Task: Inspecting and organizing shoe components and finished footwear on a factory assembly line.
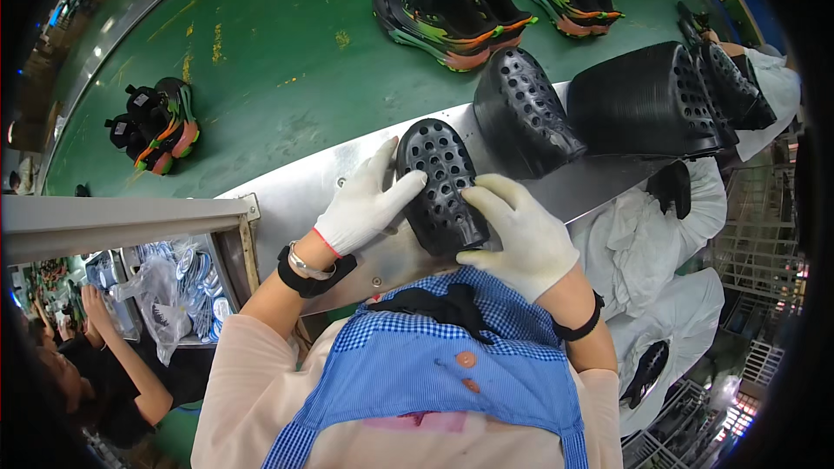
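On the metal ledge in front of me lies a black plastic shoe insert (437, 182), rounded at its far end and dotted with round holes; whether it is one piece or several nested ones, I cannot tell. My left hand (372, 195), in a white knit glove, holds its left side with the thumb on top. From the right, my right hand (521, 234), gloved too, grips it with the fingertips on the upper side and the thumb by the near end. Just right of it stands a nested stack of similar black inserts (526, 113).
A longer stack of inserts (638, 100) lies further right along the metal ledge (300, 174). Sports shoes (443, 13) stand in pairs on the green table (278, 43). White sacks (647, 234) are at right. Another person's arm (130, 356) shows at lower left.
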A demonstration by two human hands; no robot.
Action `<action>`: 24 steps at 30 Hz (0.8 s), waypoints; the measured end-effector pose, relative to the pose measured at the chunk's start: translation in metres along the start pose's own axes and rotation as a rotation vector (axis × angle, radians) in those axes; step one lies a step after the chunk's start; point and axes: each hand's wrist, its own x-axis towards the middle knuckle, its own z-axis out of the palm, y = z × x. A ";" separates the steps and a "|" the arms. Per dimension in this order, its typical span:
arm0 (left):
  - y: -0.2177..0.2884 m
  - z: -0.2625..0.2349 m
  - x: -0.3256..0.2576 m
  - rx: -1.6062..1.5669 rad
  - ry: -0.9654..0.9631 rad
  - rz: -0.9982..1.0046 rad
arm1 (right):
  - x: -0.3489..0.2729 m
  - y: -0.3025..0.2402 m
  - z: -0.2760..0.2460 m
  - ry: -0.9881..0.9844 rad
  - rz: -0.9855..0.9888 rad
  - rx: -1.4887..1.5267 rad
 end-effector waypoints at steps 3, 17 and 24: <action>-0.011 -0.002 -0.002 0.188 0.063 0.144 | 0.003 -0.003 -0.004 -0.050 0.037 0.057; 0.055 -0.044 -0.032 -0.282 0.068 0.235 | 0.003 -0.010 -0.057 0.083 -0.081 0.147; 0.107 -0.038 -0.001 -0.913 -0.323 0.345 | 0.046 -0.024 -0.070 0.095 -0.336 0.329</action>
